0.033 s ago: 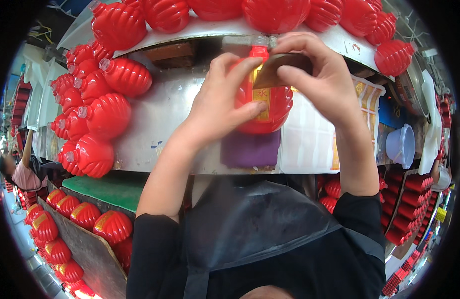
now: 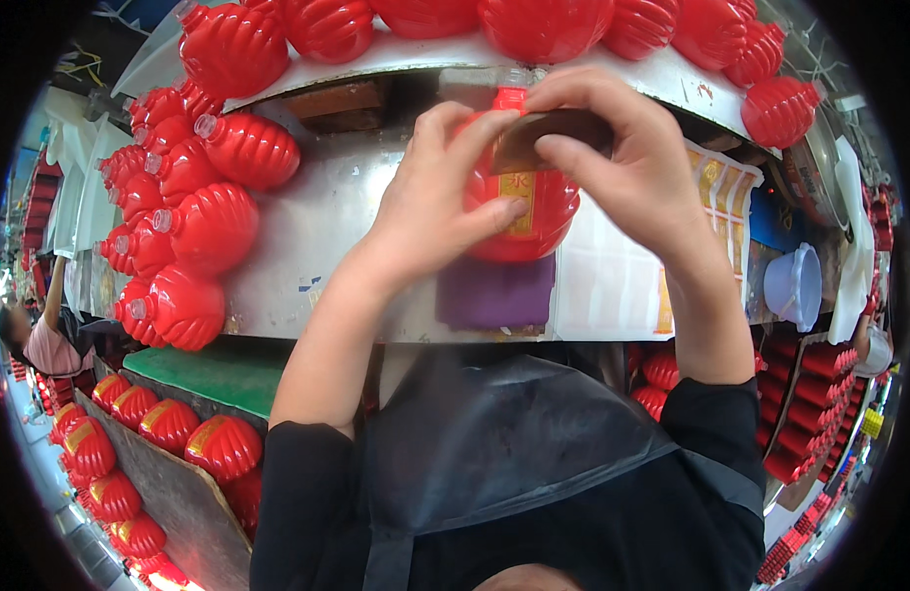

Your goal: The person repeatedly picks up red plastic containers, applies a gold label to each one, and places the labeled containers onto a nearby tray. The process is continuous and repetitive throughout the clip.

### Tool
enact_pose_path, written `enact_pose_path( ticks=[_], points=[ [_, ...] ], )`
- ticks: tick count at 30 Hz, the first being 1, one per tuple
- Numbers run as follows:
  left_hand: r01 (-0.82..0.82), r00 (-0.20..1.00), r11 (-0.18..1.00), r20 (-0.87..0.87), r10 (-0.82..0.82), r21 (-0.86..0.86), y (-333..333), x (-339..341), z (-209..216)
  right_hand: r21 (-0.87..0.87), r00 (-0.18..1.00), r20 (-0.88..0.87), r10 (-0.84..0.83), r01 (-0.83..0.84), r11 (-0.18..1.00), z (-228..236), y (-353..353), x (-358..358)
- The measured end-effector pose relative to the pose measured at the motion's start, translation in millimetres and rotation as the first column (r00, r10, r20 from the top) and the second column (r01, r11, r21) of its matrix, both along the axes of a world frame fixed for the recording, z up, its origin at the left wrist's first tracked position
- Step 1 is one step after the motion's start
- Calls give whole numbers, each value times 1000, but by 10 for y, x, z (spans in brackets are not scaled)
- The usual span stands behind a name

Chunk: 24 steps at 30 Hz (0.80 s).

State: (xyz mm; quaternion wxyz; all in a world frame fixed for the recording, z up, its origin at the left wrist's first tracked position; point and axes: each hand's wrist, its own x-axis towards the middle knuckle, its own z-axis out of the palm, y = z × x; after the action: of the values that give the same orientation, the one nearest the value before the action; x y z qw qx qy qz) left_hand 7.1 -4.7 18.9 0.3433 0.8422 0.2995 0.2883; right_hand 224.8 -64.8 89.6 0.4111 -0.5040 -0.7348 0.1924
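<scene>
A red ribbed plastic bottle (image 2: 549, 231) lies on the metal bench in front of me, its neck pointing away. Down its middle runs a gold label (image 2: 518, 202). My left hand (image 2: 430, 192) grips the bottle's left side, with the thumb near the label's lower part. In my right hand (image 2: 627, 148) is a thin brown flat scraper (image 2: 549, 138), pinched between thumb and fingers. The scraper lies across the label's upper part and hides it. Under the bottle's near end is a purple cloth (image 2: 496, 295).
White label sheets (image 2: 608, 286) lie to the right, near a pale blue tub (image 2: 793, 288). More red bottles (image 2: 214, 227) are piled at the left and along the back shelf (image 2: 416, 54). Labelled bottles (image 2: 224, 448) fill a bin at lower left. Another person (image 2: 56, 340) is far left.
My right hand has shifted slightly left, and the scraper has turned flatter across the label's upper part. My left hand stays on the bottle.
</scene>
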Motion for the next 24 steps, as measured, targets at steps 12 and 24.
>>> enact_pose_path(
  ticks=[12,24],
  points=[
    [-61,966,990,242,91,-127,-80,-23,-244,374,850,508,141,-365,853,-371,-706,-323],
    [-156,923,977,331,196,-144,-227,36,-331,445,912,409,-40,-161,881,-600,-831,-145]
  ],
)
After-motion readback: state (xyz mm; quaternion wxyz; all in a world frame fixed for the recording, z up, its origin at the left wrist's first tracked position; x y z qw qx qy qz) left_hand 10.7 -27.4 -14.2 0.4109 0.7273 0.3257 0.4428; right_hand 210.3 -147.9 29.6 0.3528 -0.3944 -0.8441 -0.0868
